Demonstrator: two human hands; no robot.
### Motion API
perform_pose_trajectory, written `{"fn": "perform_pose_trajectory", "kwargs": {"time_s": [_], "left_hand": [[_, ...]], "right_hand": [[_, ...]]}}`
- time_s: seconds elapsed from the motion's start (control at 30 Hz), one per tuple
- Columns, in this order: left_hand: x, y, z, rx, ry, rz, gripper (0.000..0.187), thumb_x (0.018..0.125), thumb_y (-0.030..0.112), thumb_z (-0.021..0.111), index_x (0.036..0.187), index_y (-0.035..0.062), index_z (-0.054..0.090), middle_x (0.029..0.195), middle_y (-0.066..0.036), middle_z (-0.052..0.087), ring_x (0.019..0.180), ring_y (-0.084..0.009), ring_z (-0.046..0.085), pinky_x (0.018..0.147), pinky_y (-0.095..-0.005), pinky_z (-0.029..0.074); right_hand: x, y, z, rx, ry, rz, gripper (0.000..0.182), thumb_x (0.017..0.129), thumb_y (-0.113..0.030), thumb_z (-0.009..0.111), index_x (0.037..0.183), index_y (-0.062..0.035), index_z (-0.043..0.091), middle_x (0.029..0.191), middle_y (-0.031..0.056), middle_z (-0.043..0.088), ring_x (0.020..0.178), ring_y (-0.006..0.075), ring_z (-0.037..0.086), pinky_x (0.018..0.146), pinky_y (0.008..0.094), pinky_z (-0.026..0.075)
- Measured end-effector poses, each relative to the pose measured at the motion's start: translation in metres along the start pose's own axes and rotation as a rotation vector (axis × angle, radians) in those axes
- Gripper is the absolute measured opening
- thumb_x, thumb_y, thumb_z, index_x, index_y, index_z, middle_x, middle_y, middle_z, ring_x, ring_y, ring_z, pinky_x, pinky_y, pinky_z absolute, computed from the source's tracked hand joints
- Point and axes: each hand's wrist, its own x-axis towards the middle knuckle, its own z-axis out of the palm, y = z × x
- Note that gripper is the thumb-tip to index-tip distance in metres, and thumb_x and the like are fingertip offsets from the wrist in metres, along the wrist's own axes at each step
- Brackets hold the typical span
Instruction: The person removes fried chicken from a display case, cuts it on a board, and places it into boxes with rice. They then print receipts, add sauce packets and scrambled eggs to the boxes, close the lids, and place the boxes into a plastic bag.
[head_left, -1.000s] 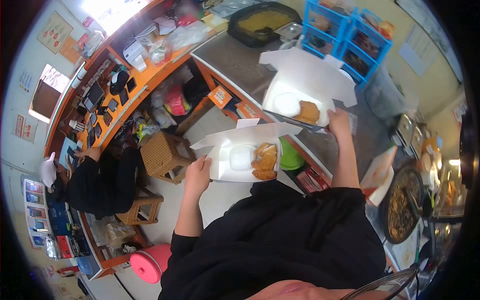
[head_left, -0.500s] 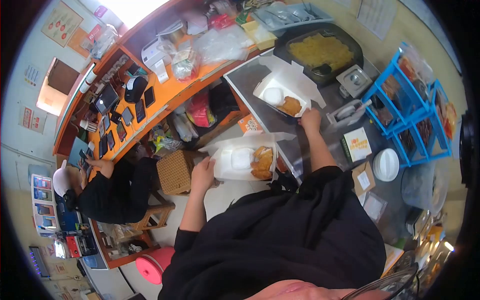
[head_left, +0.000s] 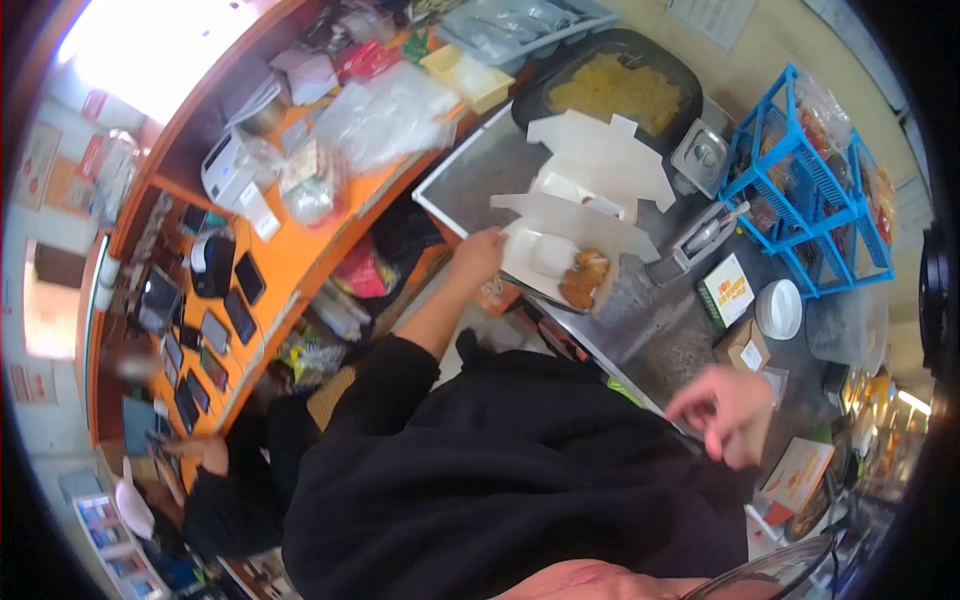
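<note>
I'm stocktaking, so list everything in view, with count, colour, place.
open boxes: two, white, counter's left end
white mound: one, white, nearer box
fried pieces: several, brown, nearer box
pan: one, black, behind boxes
baskets: several, blue, counter's far side
round stack: one, white, near baskets
phones: several, mostly dark, desk
smaller clutter: uncountable, mixed, under desk
other person: one, black-sleeved, at desk
left hand: one, black-sleeved, on nearer box
right hand: one, black-sleeved, by counter
</note>
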Motion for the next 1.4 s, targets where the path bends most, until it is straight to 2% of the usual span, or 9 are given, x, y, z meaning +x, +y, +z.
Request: {"fn": "perform_pose_trajectory", "kwargs": {"time_s": [0.4,0.57,0.73,0.83,0.87,0.97,1.07,1.2,1.4], "left_hand": [[0.005,-0.010,-0.091,-0.562,-0.665,0.148,0.049,0.088,0.030,0.066,0.125,0.0011,0.054,0.088,-0.009,0.066,0.073,-0.0165,0.063,0.065,-0.0296,0.050],[-0.083,0.003,-0.257,-1.012,-0.938,0.964,0.054,0.081,0.021,0.075,0.129,0.0049,0.056,0.080,-0.001,0.066,0.062,-0.0082,0.054,0.060,-0.0247,0.047],[-0.167,0.007,-0.333,-0.696,-0.686,1.506,0.021,0.095,0.022,0.048,0.079,0.0085,0.052,0.071,-0.005,0.050,0.065,-0.0248,0.055,0.053,-0.0355,0.044],[-0.229,-0.009,-0.383,-0.778,-0.576,1.700,0.021,0.095,0.021,0.043,0.086,0.0074,0.057,0.075,-0.002,0.050,0.065,-0.0188,0.052,0.055,-0.0314,0.043],[-0.250,-0.017,-0.393,-0.794,-0.528,1.672,0.023,0.095,0.020,0.043,0.093,0.0050,0.060,0.080,-0.005,0.055,0.069,-0.0204,0.055,0.059,-0.0318,0.046],[-0.267,-0.052,-0.419,-0.727,-0.332,1.557,0.028,0.096,0.022,0.045,0.103,0.0013,0.063,0.092,-0.013,0.064,0.077,-0.0243,0.062,0.065,-0.0328,0.050],[-0.239,-0.128,-0.458,-0.625,-0.010,1.380,0.028,0.093,0.024,0.054,0.101,-0.0005,0.064,0.095,-0.018,0.065,0.076,-0.0264,0.065,0.063,-0.0344,0.051],[-0.184,-0.276,-0.472,-0.675,0.788,-0.027,0.041,0.092,0.027,0.061,0.123,-0.0006,0.057,0.102,-0.008,0.067,0.089,-0.0161,0.063,0.079,-0.0274,0.049],[-0.089,-0.517,-0.478,0.076,0.933,-0.664,0.044,0.090,0.042,0.059,0.118,0.0080,0.065,0.114,-0.012,0.064,0.102,-0.0324,0.059,0.091,-0.0373,0.044]], "right_hand": [[0.070,-0.096,0.055,-0.446,0.481,0.028,0.020,0.064,-0.009,0.071,0.080,-0.0086,0.060,0.052,0.0072,0.052,0.045,0.0239,0.055,0.046,0.0324,0.041],[0.133,-0.091,0.011,-0.214,0.945,-0.252,0.024,0.064,0.006,0.060,0.086,-0.0018,0.062,0.061,0.0061,0.059,0.052,0.0144,0.059,0.053,0.0250,0.045],[0.220,-0.174,-0.030,-0.363,0.292,-0.005,0.029,0.075,0.008,0.048,0.100,0.0032,0.062,0.079,0.0116,0.067,0.072,0.0177,0.068,0.064,0.0258,0.050],[0.279,-0.193,-0.032,-0.477,0.237,-0.463,0.028,0.076,0.008,0.050,0.101,0.0041,0.062,0.084,0.0133,0.067,0.077,0.0209,0.068,0.071,0.0267,0.051],[0.291,-0.206,-0.031,-0.441,0.216,-0.497,0.026,0.078,0.005,0.050,0.101,0.0039,0.063,0.090,0.0118,0.068,0.081,0.0200,0.067,0.076,0.0275,0.051],[0.305,-0.166,-0.040,0.633,-1.192,-0.850,0.022,0.082,0.002,0.051,0.098,0.0033,0.065,0.092,0.0130,0.068,0.082,0.0217,0.068,0.077,0.0284,0.052],[0.334,-0.289,-0.025,0.217,-1.486,-1.326,0.024,0.087,-0.005,0.047,0.099,0.0030,0.066,0.101,0.0178,0.067,0.089,0.0255,0.067,0.082,0.0322,0.053],[0.408,-0.388,0.001,0.093,-1.385,-1.585,0.030,0.094,-0.014,0.042,0.101,0.0025,0.067,0.113,0.0241,0.064,0.098,0.0306,0.067,0.088,0.0373,0.053],[0.584,-0.417,0.029,-0.145,-0.277,-1.042,0.041,0.091,-0.039,0.063,0.087,0.0014,0.070,0.073,0.0073,0.067,0.058,0.0167,0.062,0.054,0.0279,0.050]]}}
